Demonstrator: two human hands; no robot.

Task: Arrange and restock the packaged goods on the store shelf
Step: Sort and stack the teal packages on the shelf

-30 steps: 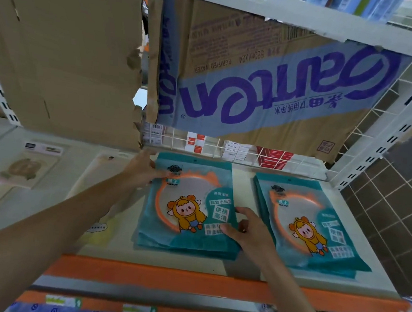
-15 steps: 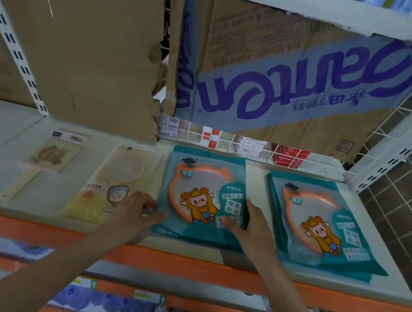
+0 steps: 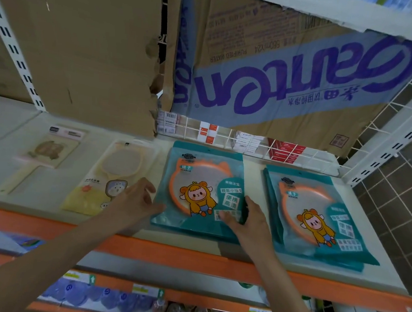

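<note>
Head view: the left hand (image 3: 137, 199) has come forward from the far upper-left corner of the middle stack of teal mirror packs (image 3: 197, 187) to its left edge, in the lower centre of the frame. Its grip is loosely spread, fingertips against the edge, holding nothing. The right hand (image 3: 246, 220) stays on the stack's lower right corner, fingers flat on the top pack, thumb along the right edge, nothing pinched. The stack lies flat on the shelf (image 3: 256, 175), between a yellow pack (image 3: 96, 190) at left and a second teal stack (image 3: 319, 217) at right. With both sides bracketed, squaring this stack looks nearly done. The fanned right stack probably needs attention next.
</note>
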